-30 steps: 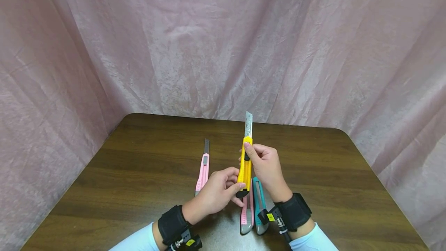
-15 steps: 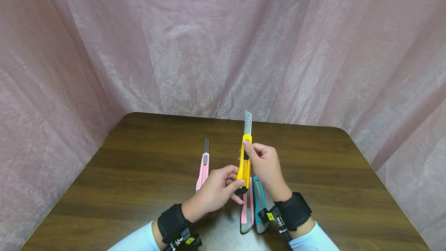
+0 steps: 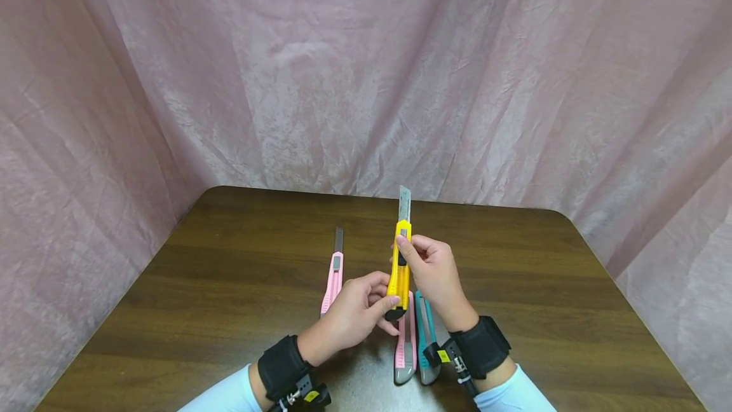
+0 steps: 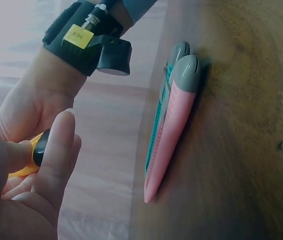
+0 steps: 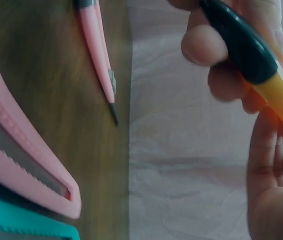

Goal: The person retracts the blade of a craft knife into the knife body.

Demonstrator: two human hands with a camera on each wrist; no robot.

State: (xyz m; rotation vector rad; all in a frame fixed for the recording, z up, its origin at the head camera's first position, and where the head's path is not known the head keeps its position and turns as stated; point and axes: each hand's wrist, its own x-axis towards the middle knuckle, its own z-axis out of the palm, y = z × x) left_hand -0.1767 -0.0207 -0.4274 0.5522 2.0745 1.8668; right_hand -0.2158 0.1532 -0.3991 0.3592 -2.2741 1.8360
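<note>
Now yellow snap-off knife (image 3: 399,283), gripped by left hand (image 3: 356,310) and right hand (image 3: 440,277) between worktop's (image 3: 526,272) side edges, shows less blade (image 3: 404,203), apparently retracting.

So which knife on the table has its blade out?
The pink knife lying apart, on the left: its blade sticks out; the other pink knife and teal knife show none.

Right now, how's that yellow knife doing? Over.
Left fingers pinch the yellow knife near its base; right fingers grip it nearer the blade. Raised, blade out. Pink knives, teal knife on the table; nothing seems in the way.
</note>
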